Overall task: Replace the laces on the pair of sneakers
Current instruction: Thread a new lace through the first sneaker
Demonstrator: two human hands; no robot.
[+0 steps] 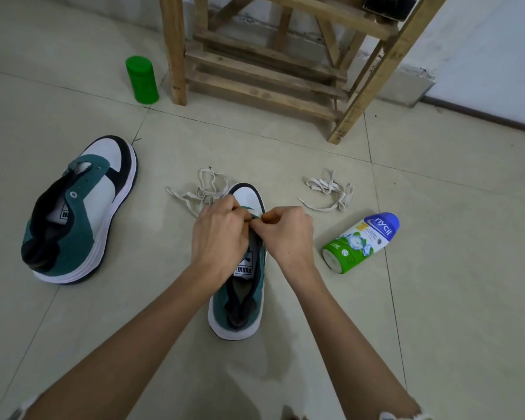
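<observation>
Status: early stage. Neither of the 2 shoes shows a threaded lace.

1. The near sneaker (240, 298) stands upright on the floor (437, 298), in the middle, toe pointing toward the far edge by the wall. Its eyelet rows, where visible, are bare and the tongue is exposed.
2. The left hand (219, 234) and the right hand (288, 234) meet over the front eyelets of this shoe. Both have curled fingers and pinch the green eyelet edge. Whether a lace tip is also in the pinch cannot be told; the fingers cover that spot.
3. The second sneaker (82, 213) lies tipped on its side near the left edge of the floor, well apart from the hands. Its eyelets are empty and nothing touches it.
4. 2 loose cream laces lie on the floor. The first lace (200, 192) is just beyond the toe of the near sneaker, partly hidden by the left hand. The second lace (328, 192) lies to the right, near a powder bottle (361, 242) on its side. The frame does not show whether these are the old or the new laces.
5. A green canister (142, 80) stands beside a wooden stool (264, 71) toward the far edge.

Remaining work, as judged: thread all eyelets on the near sneaker, then repeat on the second sneaker.
</observation>
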